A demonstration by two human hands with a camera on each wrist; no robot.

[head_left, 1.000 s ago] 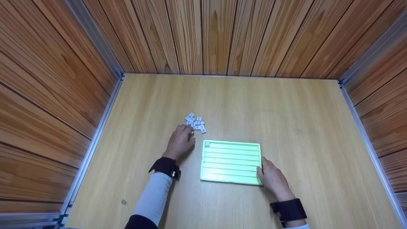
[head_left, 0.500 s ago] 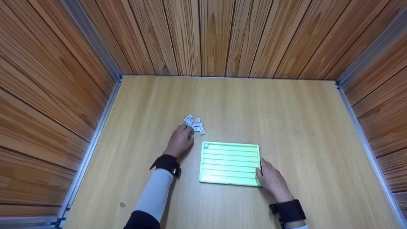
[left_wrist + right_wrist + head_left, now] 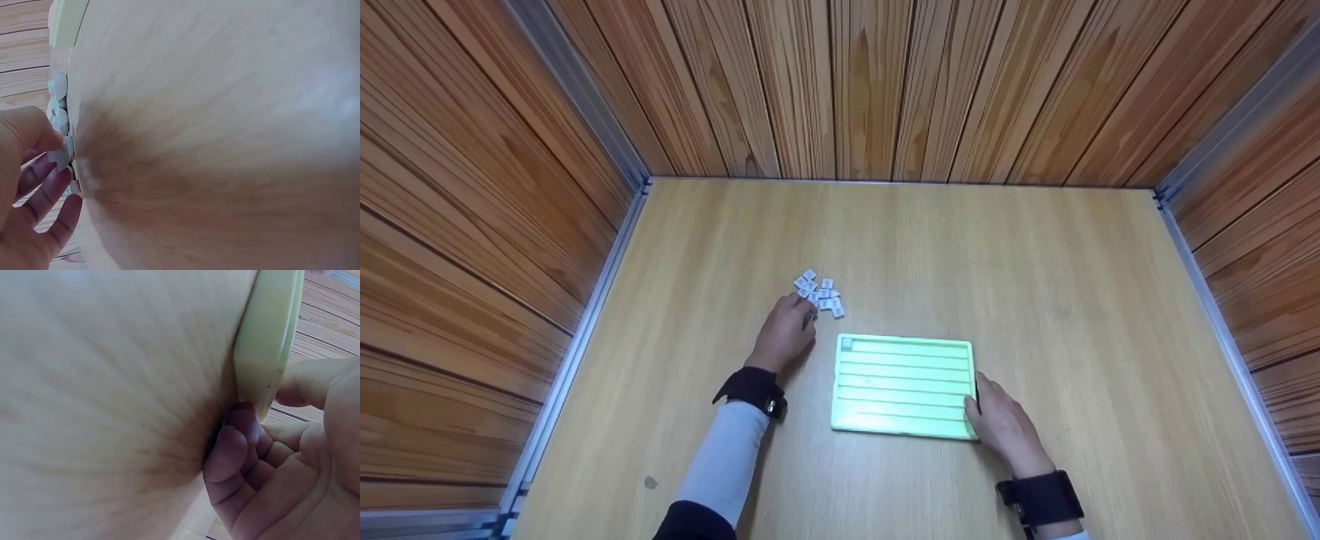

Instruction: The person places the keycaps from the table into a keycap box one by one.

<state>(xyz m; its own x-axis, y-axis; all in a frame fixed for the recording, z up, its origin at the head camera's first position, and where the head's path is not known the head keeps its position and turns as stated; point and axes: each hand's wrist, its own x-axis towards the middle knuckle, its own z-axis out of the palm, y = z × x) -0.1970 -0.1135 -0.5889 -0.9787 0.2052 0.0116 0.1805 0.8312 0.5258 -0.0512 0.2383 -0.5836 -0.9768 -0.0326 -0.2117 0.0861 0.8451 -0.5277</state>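
Several small white square tiles [image 3: 826, 294] with dark marks lie in a loose cluster beyond the tray. At the near-left side of that cluster is my left hand [image 3: 782, 331]. Its thumb and fingers pinch one white tile [image 3: 63, 154], seen in the left wrist view low by the table, with other tiles behind it. A light green tray [image 3: 903, 387] with ridged rows lies to the right. One tile [image 3: 847, 344] sits in its far-left corner. My right hand [image 3: 1006, 421] grips the tray's right edge, thumb at the top rim and fingers curled low against the side.
The wooden tabletop [image 3: 930, 247] is bounded by wood-panelled walls [image 3: 877, 90] at the back and both sides, with metal framing along the corners. A small grey spot [image 3: 650, 482] marks the table at the front left.
My left hand stays at the tile cluster, its fingertips drawn slightly back. The view shifted slightly. My right hand and the tray keep their places.
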